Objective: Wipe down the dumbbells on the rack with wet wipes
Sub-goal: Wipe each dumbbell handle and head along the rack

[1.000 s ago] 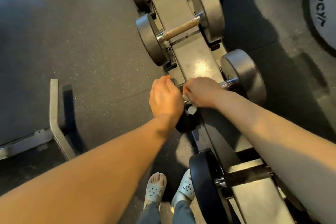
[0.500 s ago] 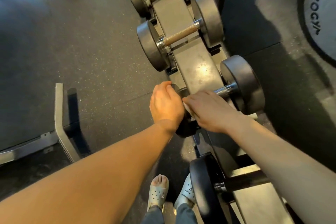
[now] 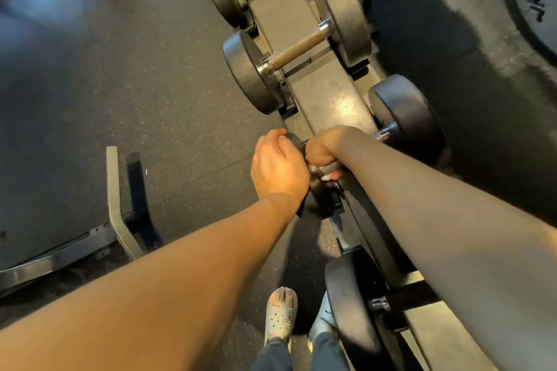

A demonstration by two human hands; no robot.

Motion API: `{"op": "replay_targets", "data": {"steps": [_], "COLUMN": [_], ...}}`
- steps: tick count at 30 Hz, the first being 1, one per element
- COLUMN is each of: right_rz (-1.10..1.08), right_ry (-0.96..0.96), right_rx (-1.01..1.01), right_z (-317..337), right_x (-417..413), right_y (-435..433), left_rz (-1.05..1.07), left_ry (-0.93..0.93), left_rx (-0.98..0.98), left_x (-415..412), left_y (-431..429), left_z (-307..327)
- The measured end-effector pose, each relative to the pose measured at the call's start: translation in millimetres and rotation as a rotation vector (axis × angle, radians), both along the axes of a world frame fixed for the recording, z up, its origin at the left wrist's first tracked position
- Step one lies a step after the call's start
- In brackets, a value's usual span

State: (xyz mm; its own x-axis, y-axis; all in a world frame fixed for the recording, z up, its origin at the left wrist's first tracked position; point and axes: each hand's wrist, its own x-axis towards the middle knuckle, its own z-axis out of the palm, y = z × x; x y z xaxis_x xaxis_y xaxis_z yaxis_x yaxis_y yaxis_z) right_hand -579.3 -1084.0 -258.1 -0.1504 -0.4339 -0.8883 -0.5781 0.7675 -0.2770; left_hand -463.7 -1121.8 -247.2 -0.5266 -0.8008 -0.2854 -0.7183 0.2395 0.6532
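A black round-headed dumbbell (image 3: 407, 117) is lying across the grey slanted metal rack (image 3: 328, 90), one head hanging off each side of it. The left hand (image 3: 278, 169) is cupping the head on the rack's left side, fingers curling over its top edge. The right hand (image 3: 327, 144) is clamping round the knurled steel handle above the rack's middle, and a scrap of white wet wipe (image 3: 326, 177) is peeking out beneath its fingers. Further up the rack, a second dumbbell with a brownish handle (image 3: 295, 51) is sitting in its cradle. Left of the rack's lower end, grey perforated sandals (image 3: 280, 313) are standing on speckled black rubber flooring (image 3: 168, 93).
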Motion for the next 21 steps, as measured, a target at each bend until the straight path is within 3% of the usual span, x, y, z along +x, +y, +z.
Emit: {"op": "replay_targets", "data": {"steps": [2, 5, 7, 9, 13, 15, 18, 21], "right_rz": [0.09, 0.122, 0.122, 0.142, 0.145, 0.064, 0.026, 0.086], "right_ry": [0.25, 0.603, 0.711, 0.726, 0.364, 0.176, 0.28, 0.573], "right_rx": [-0.155, -0.766, -0.989, -0.95, -0.298, -0.078, -0.07, -0.356], "right_z": [-2.6, -19.1, -30.3, -27.8, 13.5, 17.4, 15.3, 5.2], "right_x": [14.9, 42.7, 49.7, 46.7, 22.7, 8.6, 11.6, 35.8], "right_y": [13.8, 58.6, 83.2, 81.7, 27.5, 9.3, 12.8, 36.9], "left_rz": [-0.006, -0.006, 0.003, 0.005, -0.014, -0.022, -0.022, -0.019], "left_ry": [-0.007, -0.008, -0.011, -0.013, 0.002, 0.012, 0.004, -0.004], "left_rx": [0.0, 0.003, -0.005, -0.01, -0.015, -0.018, -0.022, -0.031], "left_x": [0.2, -0.6, -0.9, -0.7, -1.1, 0.2, 0.0, -0.7], "left_y": [-0.6, -0.8, -0.4, 0.2, 0.5, 0.8, 1.9, 1.8], "left_z": [-0.4, -2.4, -2.2, -1.8, 0.7, 0.8, 0.9, 0.1]}}
